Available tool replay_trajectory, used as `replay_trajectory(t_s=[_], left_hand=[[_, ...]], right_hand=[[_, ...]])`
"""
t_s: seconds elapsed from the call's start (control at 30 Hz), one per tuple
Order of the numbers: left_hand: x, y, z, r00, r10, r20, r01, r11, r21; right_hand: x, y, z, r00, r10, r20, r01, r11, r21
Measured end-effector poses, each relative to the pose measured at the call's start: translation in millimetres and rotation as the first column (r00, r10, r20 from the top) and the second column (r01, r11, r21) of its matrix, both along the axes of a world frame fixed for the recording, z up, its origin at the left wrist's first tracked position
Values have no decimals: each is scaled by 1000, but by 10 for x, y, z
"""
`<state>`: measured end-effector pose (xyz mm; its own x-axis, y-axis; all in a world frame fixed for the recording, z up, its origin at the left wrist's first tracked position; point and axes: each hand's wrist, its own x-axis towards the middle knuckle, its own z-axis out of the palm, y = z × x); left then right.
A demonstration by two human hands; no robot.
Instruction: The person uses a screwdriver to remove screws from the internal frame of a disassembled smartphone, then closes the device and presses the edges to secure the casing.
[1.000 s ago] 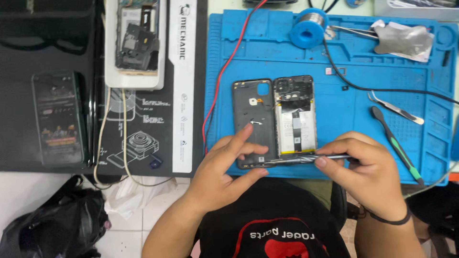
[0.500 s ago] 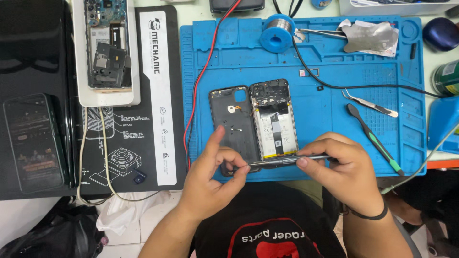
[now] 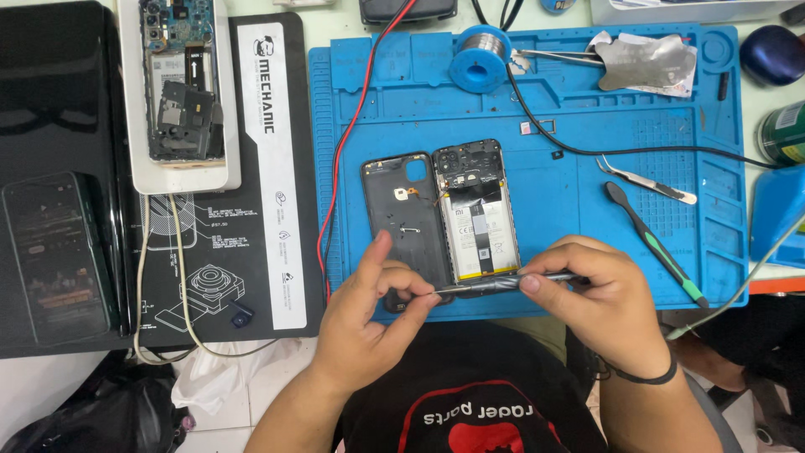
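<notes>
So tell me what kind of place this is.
Most likely a phone repair bench. An opened phone lies beside its back cover on a blue repair mat, with a solder spool and tweezers nearby. Both hands, left hand and right hand, hold a slim tool.

A pale bench (image 3: 335, 29) fills the view, with a blue work mat (image 3: 587, 109) on it and a black mat (image 3: 92, 126) to its left. Below the bench edge a white tiled floor (image 3: 251, 386) shows, with a black bag (image 3: 92, 415) on it. The light is even and bright.
</notes>
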<state>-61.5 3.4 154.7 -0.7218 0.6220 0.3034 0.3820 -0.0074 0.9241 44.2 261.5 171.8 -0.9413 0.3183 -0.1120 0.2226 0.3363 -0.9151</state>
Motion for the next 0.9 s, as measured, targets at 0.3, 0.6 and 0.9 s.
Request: replay_trajectory(t_s=[0.3,0.6,0.9], left_hand=[[59,-41,-18,988,-46,146,32,995,97],[69,0,-27,980,-134,145,115,985,130],[121,71,-16,961,-190,202,156,973,172]], right_hand=[[39,40,-13,995,69,-79,-73,996,-48],[93,131,-53,979,144,-145,-149,989,-21],[157,202,-79,968,162,-193,-177,982,-63]])
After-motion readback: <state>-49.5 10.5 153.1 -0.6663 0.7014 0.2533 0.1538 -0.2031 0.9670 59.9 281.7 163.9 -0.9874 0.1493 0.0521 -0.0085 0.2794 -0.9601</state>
